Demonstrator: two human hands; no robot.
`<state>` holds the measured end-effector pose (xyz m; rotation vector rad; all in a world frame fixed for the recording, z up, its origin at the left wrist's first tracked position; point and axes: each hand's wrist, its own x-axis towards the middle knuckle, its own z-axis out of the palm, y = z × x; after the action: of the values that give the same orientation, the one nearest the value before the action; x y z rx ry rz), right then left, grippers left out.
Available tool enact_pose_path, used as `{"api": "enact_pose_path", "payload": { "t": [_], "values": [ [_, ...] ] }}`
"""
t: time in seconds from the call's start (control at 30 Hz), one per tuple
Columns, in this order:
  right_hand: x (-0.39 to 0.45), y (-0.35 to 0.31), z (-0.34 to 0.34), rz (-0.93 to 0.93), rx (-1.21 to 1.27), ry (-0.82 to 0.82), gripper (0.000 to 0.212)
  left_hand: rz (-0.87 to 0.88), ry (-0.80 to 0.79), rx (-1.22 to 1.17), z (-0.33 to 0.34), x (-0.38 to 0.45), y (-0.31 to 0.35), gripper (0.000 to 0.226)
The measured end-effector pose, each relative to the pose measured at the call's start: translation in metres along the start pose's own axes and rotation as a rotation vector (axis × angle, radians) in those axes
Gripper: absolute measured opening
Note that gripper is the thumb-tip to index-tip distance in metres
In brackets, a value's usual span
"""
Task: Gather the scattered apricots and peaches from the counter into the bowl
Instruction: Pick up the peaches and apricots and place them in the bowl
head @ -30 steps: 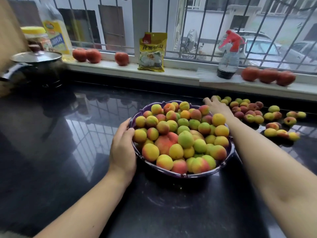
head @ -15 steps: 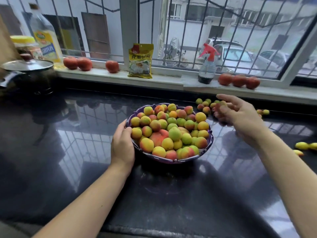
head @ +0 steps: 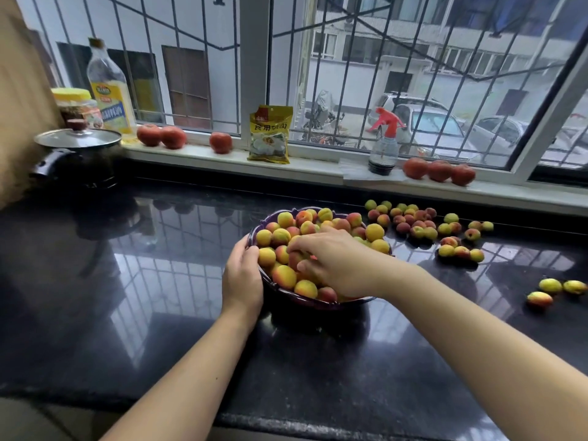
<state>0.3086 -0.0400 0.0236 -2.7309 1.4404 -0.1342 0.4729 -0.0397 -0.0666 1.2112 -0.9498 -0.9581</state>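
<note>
While the left hand (head: 241,275) is gripping the bowl (head: 286,297) rim, the right hand (head: 331,259) fingers are setting fruit in, grasp unclear; reaching for the worktop cluster (head: 413,222) seems next.

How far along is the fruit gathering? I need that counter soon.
Mostly done: the bowl is heaped. In hand: the right hand sets fruit onto the pile while the left hand steadies the rim. Left: the cluster by the sill and three fruits at far right.

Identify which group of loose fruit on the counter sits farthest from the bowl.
The trio of fruit at the far right of the counter, well apart from the bowl. The bigger scatter lies just behind the bowl's right side, under the windowsill.
</note>
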Motion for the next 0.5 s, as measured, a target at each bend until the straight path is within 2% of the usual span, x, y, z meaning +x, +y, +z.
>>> {"api": "enact_pose_path", "payload": {
  "t": [0.1, 0.33, 0.4, 0.5],
  "values": [
    [0.002, 0.004, 0.002, -0.014, -0.049, -0.007, 0.027, 0.006, 0.002, 0.003, 0.000, 0.002, -0.003, 0.031],
    [0.000, 0.008, 0.011, -0.017, 0.019, 0.034, 0.026, 0.014, 0.006, 0.005, 0.002, 0.002, -0.003, 0.026],
    [-0.005, 0.013, 0.011, -0.018, 0.061, 0.151, 0.030, 0.016, 0.002, 0.002, 0.001, 0.002, -0.005, 0.024],
    [-0.017, 0.036, 0.003, 0.096, 0.273, 0.568, 0.023, -0.001, 0.015, -0.011, 0.002, 0.004, -0.008, 0.032]
  ]
}}
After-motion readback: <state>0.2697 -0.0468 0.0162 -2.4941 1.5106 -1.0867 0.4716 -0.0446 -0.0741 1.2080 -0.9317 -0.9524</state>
